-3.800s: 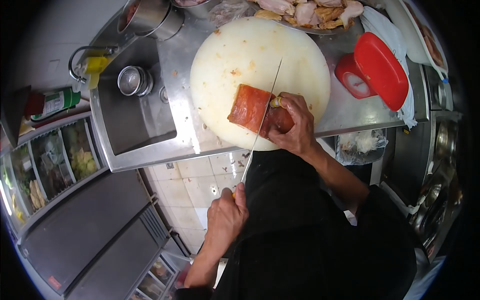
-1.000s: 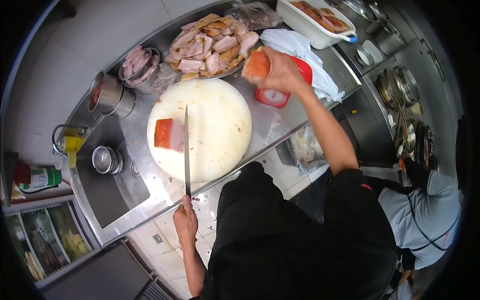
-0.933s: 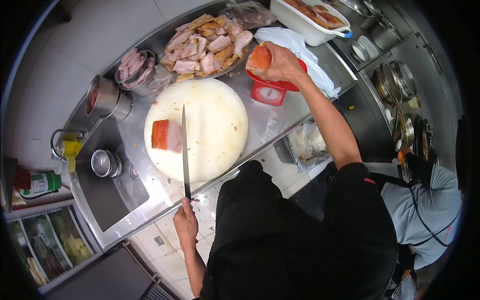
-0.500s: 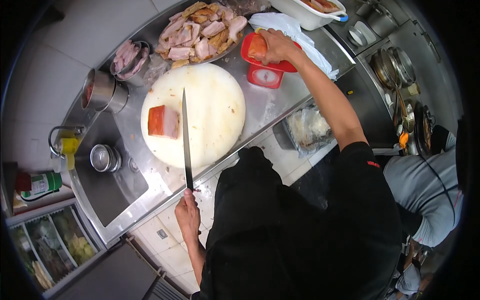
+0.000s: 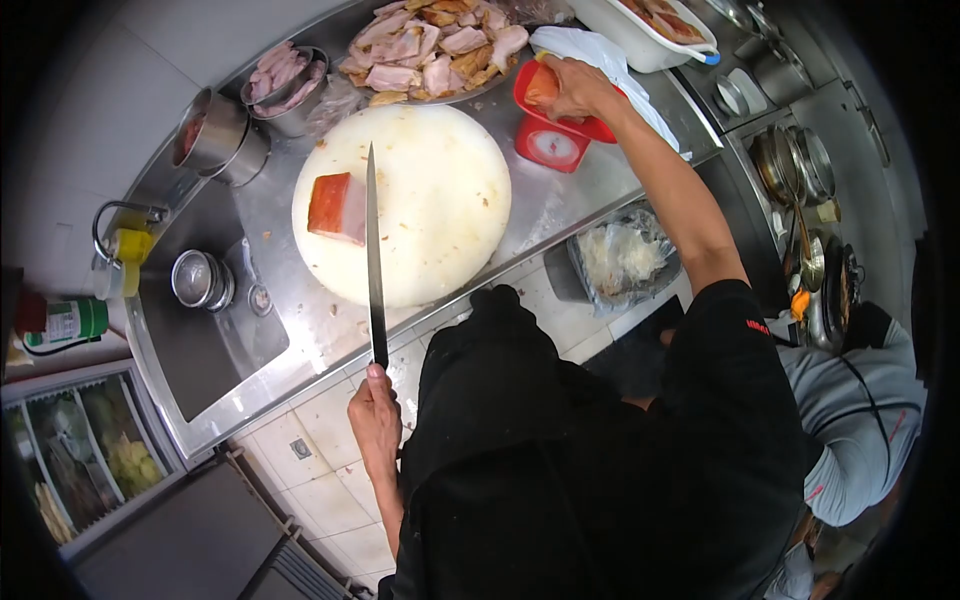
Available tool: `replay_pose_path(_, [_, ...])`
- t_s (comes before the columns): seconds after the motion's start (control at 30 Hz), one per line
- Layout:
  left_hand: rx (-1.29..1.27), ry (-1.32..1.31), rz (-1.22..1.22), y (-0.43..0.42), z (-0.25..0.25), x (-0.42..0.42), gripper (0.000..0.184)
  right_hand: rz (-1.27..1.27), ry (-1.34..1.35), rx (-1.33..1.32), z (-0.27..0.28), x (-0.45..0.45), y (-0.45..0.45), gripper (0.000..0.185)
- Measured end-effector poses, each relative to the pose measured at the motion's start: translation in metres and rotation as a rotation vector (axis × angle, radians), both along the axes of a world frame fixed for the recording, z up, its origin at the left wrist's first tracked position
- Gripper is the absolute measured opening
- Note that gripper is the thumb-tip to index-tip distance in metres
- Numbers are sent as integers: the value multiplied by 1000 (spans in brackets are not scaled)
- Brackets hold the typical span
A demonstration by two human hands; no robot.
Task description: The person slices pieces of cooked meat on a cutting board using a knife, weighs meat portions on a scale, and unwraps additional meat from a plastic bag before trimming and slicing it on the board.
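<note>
My left hand (image 5: 375, 420) is closed round the handle of a long knife (image 5: 375, 260), whose blade reaches out over a round white cutting board (image 5: 450, 220). On the board, just left of the blade, lies a block of meat (image 5: 336, 207) with reddish-brown skin and a pale cut side. My right hand (image 5: 582, 90) grips a piece of orange-skinned meat (image 5: 542, 88) at the red tray of a kitchen scale (image 5: 552, 147). My fingers partly cover this piece. The scale's dial faces me, but its reading is too small to make out.
Behind the board stands a large metal tray heaped with cut meat (image 5: 440, 50). Metal pots (image 5: 215, 135) and a sink (image 5: 205, 340) are on the left. A white plastic bag (image 5: 600, 55) and a white tub (image 5: 650, 45) lie beyond the scale. A person in grey (image 5: 850, 420) is at right.
The view has shifted a little, so the board and scale appear higher and further right. Both hands keep their holds, on the knife and on the piece of meat.
</note>
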State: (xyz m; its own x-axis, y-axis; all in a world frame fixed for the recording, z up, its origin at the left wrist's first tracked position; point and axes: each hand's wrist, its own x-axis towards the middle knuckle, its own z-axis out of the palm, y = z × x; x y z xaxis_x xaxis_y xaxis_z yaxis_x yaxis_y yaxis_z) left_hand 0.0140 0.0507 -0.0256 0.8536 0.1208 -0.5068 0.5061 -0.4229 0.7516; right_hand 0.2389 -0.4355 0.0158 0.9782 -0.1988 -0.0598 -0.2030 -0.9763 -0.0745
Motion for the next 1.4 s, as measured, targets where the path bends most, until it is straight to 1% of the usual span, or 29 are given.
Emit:
replay_pose_path(0.07, [-2, 14, 25, -3, 4, 1, 66, -62, -69, 79, 4, 4, -3, 96])
replay_pose_path(0.17, [-52, 28, 54, 3, -1, -2, 67, -180, -310, 486, 17, 1, 4, 83])
replay_pose_path(0.2, [-100, 54, 65, 3, 3, -2, 67, -179, -317, 732, 21, -1, 12, 78])
replay_pose_path(0.3, [-137, 115, 93, -2, 17, 5, 69, -121, -219, 1488, 19, -20, 82, 70])
replay_pose_path(0.37, [-130, 136, 96, -6, 21, 9, 73, -63, -123, 1776, -17, -27, 133, 63])
replay_pose_path(0.43, [-122, 162, 72, -4, 19, 12, 76, -290, -69, 1908, -56, -42, 185, 59])
replay_pose_path(0.5, [-9, 142, 10, -8, 20, 14, 77, -51, -4, 1498, -116, -47, 204, 64])
replay_pose_path(0.53, [16, 115, -2, -10, 20, 14, 75, -139, 10, 1286, -90, -59, 217, 62])
replay_pose_path(0.63, [100, 66, -35, -19, 21, 13, 69, 79, -389, 664, -116, -61, 214, 65])
replay_pose_path(0.67, [128, 54, -54, -22, 23, 14, 67, 82, -410, 926, -122, -61, 210, 66])
replay_pose_path(0.77, [176, 96, -84, -40, 46, 23, 62, -6, -387, 1171, -106, -62, 217, 64])
replay_pose_path(0.87, [220, 111, -125, -47, 55, 23, 58, -197, -318, 1224, -95, -62, 238, 61])
replay_pose_path(0.97, [248, 93, -160, -50, 63, 24, 54, -30, -444, 852, -99, -64, 246, 54])
replay_pose_path(1.17, [303, 104, -225, -48, 69, 25, 51, -3, -496, 906, -115, -63, 246, 53])
replay_pose_path(1.27, [362, 126, -255, -49, 70, 28, 50, -20, -469, 919, -113, -63, 246, 52])
replay_pose_path(1.37, [392, 145, -262, -50, 80, 24, 50, -42, -387, 998, -107, -62, 245, 61])
replay_pose_path(1.4, [406, 158, -268, -49, 85, 20, 50, -39, -382, 1003, -106, -62, 244, 61])
